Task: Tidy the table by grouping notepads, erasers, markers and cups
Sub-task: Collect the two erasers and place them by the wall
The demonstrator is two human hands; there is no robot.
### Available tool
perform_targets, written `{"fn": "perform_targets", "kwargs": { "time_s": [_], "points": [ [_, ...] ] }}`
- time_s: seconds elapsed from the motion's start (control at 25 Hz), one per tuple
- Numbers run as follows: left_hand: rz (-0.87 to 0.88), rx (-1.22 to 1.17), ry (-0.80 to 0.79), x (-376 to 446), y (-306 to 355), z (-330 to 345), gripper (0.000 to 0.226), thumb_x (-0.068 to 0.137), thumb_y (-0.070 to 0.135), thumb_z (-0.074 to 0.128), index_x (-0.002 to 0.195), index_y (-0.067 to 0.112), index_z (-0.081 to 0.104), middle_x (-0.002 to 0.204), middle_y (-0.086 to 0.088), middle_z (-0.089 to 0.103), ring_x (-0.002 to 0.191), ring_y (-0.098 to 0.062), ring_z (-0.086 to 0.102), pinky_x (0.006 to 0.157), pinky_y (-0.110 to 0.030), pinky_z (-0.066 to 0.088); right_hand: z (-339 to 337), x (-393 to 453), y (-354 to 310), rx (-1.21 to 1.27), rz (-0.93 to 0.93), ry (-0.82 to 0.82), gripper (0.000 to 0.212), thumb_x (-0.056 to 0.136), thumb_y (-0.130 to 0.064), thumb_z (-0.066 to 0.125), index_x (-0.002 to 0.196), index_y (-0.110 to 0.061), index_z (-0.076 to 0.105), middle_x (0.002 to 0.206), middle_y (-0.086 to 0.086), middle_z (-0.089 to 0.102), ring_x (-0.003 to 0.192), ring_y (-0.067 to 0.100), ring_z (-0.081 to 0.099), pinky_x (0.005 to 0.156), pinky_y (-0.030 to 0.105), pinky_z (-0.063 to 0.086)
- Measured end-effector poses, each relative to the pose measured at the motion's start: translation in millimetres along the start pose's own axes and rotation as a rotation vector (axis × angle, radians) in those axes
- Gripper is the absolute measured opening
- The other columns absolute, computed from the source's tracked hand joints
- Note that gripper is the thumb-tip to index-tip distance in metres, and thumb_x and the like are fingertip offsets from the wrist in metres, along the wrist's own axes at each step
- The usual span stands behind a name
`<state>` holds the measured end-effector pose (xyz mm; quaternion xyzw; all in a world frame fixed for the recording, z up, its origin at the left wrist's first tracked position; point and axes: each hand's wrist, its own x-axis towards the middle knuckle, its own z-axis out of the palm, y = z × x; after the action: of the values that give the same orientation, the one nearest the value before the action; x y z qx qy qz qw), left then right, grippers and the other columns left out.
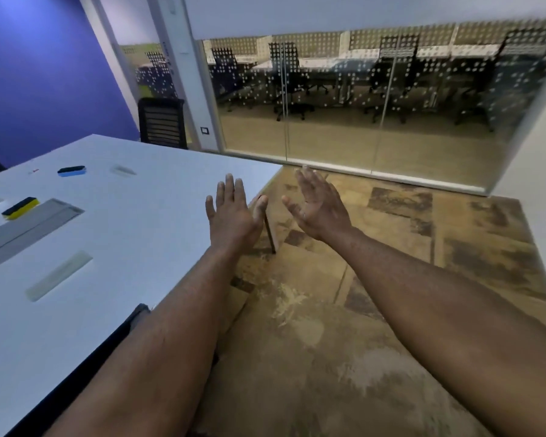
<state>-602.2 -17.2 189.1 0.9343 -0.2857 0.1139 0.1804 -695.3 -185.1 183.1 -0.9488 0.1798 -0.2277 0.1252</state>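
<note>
On the white table [133, 222] lie two erasers: a yellow one with a black top [20, 208] at the left, and a blue one with a black top [72, 171] farther back. My left hand [234, 212] hovers over the table's right edge, fingers spread, holding nothing. My right hand [319, 206] is raised beyond the table edge over the floor, palm turned inward, fingers apart and empty. Both hands are well to the right of the erasers. No notepads, markers or cups show in this view.
A grey cable hatch [29, 230] is set into the tabletop beside the yellow eraser. A black chair [162, 123] stands at the table's far end. A glass wall [360, 99] closes the room ahead. Patterned brown carpet [375, 310] lies to the right.
</note>
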Motion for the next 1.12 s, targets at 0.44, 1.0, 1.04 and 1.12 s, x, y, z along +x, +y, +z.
{"fn": "perform_targets", "kwargs": {
  "time_s": [0.44, 1.0, 1.04, 1.12],
  "points": [
    [0.187, -0.014, -0.174, 124.0, 101.4, 131.2, 0.078, 0.096, 0.065, 0.012, 0.157, 0.017, 0.004, 0.165, -0.004, -0.006, 0.151, -0.022, -0.010, 0.120, -0.046, -0.008, 31.6, 68.1, 178.9, -0.082, 0.253, -0.040, 0.076, 0.091, -0.069, 0.018, 0.151, -0.024, 0.013, 0.162, 0.003, 0.008, 0.148, 0.022, 0.007, 0.118, 0.042, 0.008],
    [0.257, -0.078, -0.314, 422.9, 153.6, 268.4, 0.078, 0.097, 0.063, 0.016, 0.157, 0.013, 0.007, 0.166, -0.004, -0.003, 0.152, -0.023, -0.007, 0.121, -0.048, -0.005, 121.0, 315.8, 325.6, -0.121, 0.352, -0.109, 0.077, 0.090, -0.071, 0.016, 0.151, -0.024, 0.013, 0.162, 0.003, 0.010, 0.148, 0.023, 0.007, 0.118, 0.044, 0.010],
    [0.249, -0.074, -0.307, 439.1, 154.9, 279.8, 0.078, 0.097, 0.062, 0.017, 0.157, 0.013, 0.008, 0.166, -0.005, -0.003, 0.152, -0.023, -0.006, 0.121, -0.048, -0.005, 128.9, 334.0, 334.2, -0.107, 0.347, -0.099, 0.077, 0.090, -0.070, 0.017, 0.151, -0.023, 0.014, 0.162, 0.003, 0.011, 0.148, 0.023, 0.007, 0.118, 0.044, 0.010],
    [0.251, -0.066, -0.302, 466.3, 157.1, 297.5, 0.077, 0.098, 0.061, 0.018, 0.157, 0.012, 0.009, 0.166, -0.006, -0.002, 0.152, -0.023, -0.005, 0.121, -0.048, -0.004, 141.5, 362.1, 347.2, -0.109, 0.337, -0.075, 0.077, 0.091, -0.069, 0.018, 0.151, -0.022, 0.017, 0.161, 0.004, 0.012, 0.148, 0.024, 0.008, 0.117, 0.043, 0.011]
  ]
}}
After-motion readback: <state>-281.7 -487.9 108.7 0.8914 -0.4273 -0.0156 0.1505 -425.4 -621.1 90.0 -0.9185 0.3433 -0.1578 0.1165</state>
